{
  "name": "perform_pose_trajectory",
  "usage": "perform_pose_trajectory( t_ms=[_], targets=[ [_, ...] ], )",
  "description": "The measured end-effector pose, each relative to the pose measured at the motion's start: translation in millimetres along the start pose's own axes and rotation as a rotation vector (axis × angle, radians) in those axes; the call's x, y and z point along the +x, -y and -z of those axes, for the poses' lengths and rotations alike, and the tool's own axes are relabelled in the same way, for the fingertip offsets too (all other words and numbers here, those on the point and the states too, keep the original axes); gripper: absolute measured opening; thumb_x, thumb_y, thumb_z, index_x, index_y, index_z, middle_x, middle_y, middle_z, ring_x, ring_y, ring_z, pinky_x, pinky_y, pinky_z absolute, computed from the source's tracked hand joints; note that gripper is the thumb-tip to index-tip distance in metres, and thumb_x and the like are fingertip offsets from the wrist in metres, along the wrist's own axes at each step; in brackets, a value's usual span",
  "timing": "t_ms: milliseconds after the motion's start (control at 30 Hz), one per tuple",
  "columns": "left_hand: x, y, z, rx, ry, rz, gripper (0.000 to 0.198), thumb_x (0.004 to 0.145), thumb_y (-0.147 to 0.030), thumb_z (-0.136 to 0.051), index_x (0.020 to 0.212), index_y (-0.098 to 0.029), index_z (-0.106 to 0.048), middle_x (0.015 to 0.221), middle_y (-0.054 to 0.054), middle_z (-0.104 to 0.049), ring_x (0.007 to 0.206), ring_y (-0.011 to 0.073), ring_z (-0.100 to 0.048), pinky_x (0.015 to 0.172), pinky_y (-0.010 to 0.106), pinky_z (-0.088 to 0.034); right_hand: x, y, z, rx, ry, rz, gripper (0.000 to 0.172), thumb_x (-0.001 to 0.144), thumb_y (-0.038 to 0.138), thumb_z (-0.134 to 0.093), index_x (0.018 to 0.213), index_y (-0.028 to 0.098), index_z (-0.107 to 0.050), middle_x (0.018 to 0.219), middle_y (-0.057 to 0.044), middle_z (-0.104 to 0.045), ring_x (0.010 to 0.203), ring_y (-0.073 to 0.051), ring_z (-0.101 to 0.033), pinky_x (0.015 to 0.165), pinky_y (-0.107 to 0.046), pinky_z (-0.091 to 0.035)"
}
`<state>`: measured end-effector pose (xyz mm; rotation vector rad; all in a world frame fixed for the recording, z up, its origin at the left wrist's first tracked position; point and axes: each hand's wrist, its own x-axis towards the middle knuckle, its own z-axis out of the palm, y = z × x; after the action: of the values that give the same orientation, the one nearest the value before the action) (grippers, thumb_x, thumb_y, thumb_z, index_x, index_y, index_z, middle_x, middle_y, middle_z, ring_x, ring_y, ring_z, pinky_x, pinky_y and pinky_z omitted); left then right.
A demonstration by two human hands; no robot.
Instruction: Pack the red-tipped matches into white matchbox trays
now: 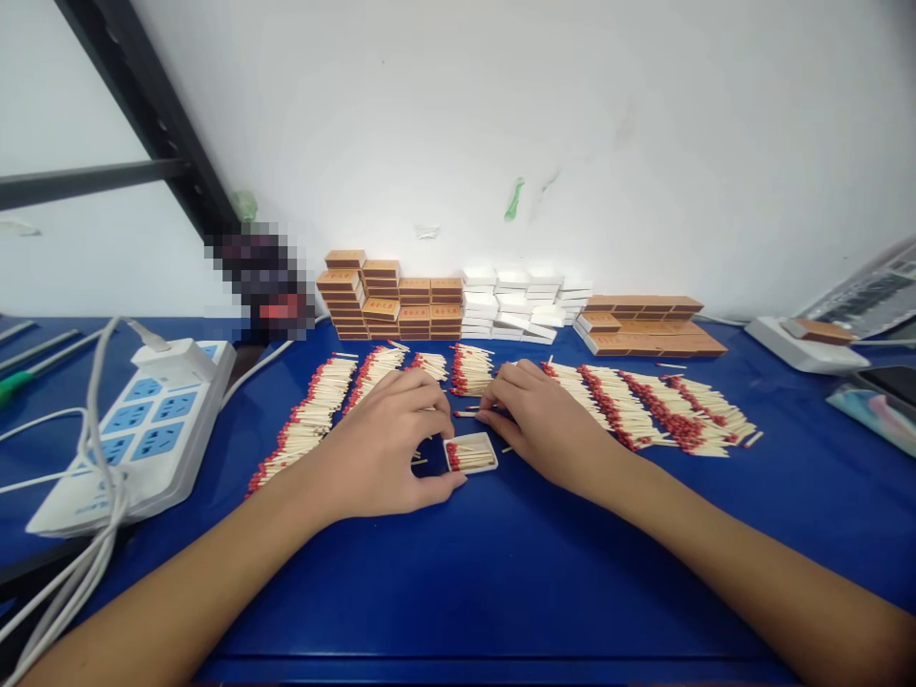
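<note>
A small white matchbox tray [489, 468] lies on the blue table, part filled with red-headed matches [472, 452]. My left hand [390, 444] curves around the tray's left end, thumb at the front corner and fingers at the back corner, gripping it. Just behind the tray, my right hand [533, 410] has its fingertips pinched down at the end of a loose match [467, 414], whose red head points left. Bundles of matches lie in rows on both sides, one pile [470, 370] straight behind my hands. My left hand partly covers the left rows [315, 405].
Stacked brown matchboxes [411, 312] and white trays [511, 305] line the wall. More brown boxes [651, 334] lie right of them. Match rows [622, 405] spread to the right. A power strip [154, 420] with white cables stands left; a white device [805, 348] sits far right.
</note>
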<state>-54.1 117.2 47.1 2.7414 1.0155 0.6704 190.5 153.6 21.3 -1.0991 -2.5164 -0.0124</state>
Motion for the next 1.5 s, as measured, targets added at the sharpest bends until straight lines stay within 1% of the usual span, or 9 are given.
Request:
perform_pose_trajectory(
  t_ms=[100, 233, 367, 533, 933, 1033, 1133, 1233, 1500],
  targets=[
    [0.2, -0.3, -0.2, 0.0, 0.005, 0.005, 0.021, 0.085, -0.035, -0.086, 0.094, -0.021, -0.074, 0.102, 0.005, -0.073, 0.106, 0.0267, -0.064, 0.103, 0.048, -0.049, 0.2, -2.4, 3.1, 0.009, 0.023, 0.02, 0.013, 0.105, 0.018, -0.063, 0.093, 0.017, -0.067, 0.097, -0.011, -0.069, 0.093, -0.027, -0.058, 0.081, -0.039, -0.046],
    [-0.3, 0.5, -0.4, 0.005, 0.003, 0.019, 0.022, 0.085, -0.036, -0.086, 0.093, -0.021, -0.074, 0.101, 0.005, -0.073, 0.105, 0.0267, -0.064, 0.102, 0.048, -0.049, -2.1, -4.1, 18.6, 0.069, 0.013, 0.069, 0.017, 0.108, 0.019, -0.059, 0.091, 0.02, -0.064, 0.097, -0.009, -0.067, 0.091, -0.025, -0.057, 0.079, -0.038, -0.046],
    [-0.7, 1.5, -0.5, 0.015, -0.002, 0.025, 0.021, 0.086, -0.037, -0.085, 0.094, -0.021, -0.074, 0.1, 0.005, -0.072, 0.105, 0.0269, -0.064, 0.101, 0.047, -0.049, -7.0, 2.8, 31.1, 0.147, 0.096, 0.116, 0.017, 0.109, 0.02, -0.057, 0.094, 0.021, -0.065, 0.1, -0.008, -0.067, 0.092, -0.023, -0.06, 0.077, -0.035, -0.048],
    [-0.5, 1.1, -1.0, 0.012, -0.014, 0.016, 0.023, 0.087, -0.039, -0.085, 0.094, -0.02, -0.073, 0.1, 0.005, -0.071, 0.105, 0.0263, -0.063, 0.101, 0.047, -0.048, -9.0, 12.5, 24.7, 0.165, 0.09, 0.139, 0.012, 0.106, 0.018, -0.061, 0.096, 0.019, -0.066, 0.101, -0.009, -0.068, 0.095, -0.023, -0.063, 0.08, -0.036, -0.05],
    [-0.7, 1.2, -1.0, 0.014, -0.009, 0.011, 0.023, 0.087, -0.038, -0.085, 0.095, -0.02, -0.073, 0.1, 0.005, -0.072, 0.104, 0.0262, -0.064, 0.101, 0.047, -0.049, -7.6, 4.5, 20.9, 0.335, 0.138, 0.031, 0.014, 0.107, 0.025, -0.061, 0.101, 0.022, -0.074, 0.1, -0.007, -0.066, 0.089, -0.02, -0.063, 0.074, -0.032, -0.049],
    [-0.6, 1.2, -0.8, 0.013, -0.011, 0.005, 0.023, 0.087, -0.038, -0.085, 0.095, -0.021, -0.073, 0.1, 0.005, -0.072, 0.104, 0.0269, -0.064, 0.101, 0.047, -0.049, -4.4, -2.6, 17.1, 0.224, 0.024, 0.017, 0.013, 0.106, 0.025, -0.063, 0.101, 0.022, -0.075, 0.094, -0.007, -0.066, 0.089, -0.023, -0.058, 0.078, -0.037, -0.047],
    [-0.4, 1.2, -0.9, 0.015, -0.011, -0.002, 0.022, 0.086, -0.037, -0.085, 0.094, -0.02, -0.073, 0.099, 0.006, -0.072, 0.104, 0.0275, -0.064, 0.1, 0.047, -0.05, -2.4, -13.3, 12.2, 0.03, -0.06, 0.02, 0.01, 0.103, 0.024, -0.067, 0.105, 0.021, -0.077, 0.097, -0.01, -0.067, 0.095, -0.028, -0.054, 0.084, -0.042, -0.044],
    [-0.3, 1.1, -1.1, 0.012, -0.011, -0.008, 0.023, 0.086, -0.037, -0.086, 0.094, -0.02, -0.073, 0.099, 0.006, -0.072, 0.104, 0.0273, -0.064, 0.1, 0.047, -0.05, -2.1, -18.2, 9.2, -0.011, -0.038, 0.03, 0.011, 0.103, 0.023, -0.067, 0.106, 0.021, -0.077, 0.1, -0.01, -0.066, 0.098, -0.028, -0.052, 0.085, -0.042, -0.042],
    [0.2, 0.7, 0.6, 0.005, 0.005, 0.021, 0.022, 0.086, -0.037, -0.086, 0.093, -0.021, -0.073, 0.098, 0.005, -0.072, 0.104, 0.0274, -0.064, 0.1, 0.048, -0.049, -2.4, -10.7, 9.0, 0.013, -0.016, 0.056, 0.014, 0.106, 0.022, -0.062, 0.1, 0.021, -0.074, 0.097, -0.009, -0.065, 0.094, -0.026, -0.05, 0.085, -0.041, -0.042]
  ],
)
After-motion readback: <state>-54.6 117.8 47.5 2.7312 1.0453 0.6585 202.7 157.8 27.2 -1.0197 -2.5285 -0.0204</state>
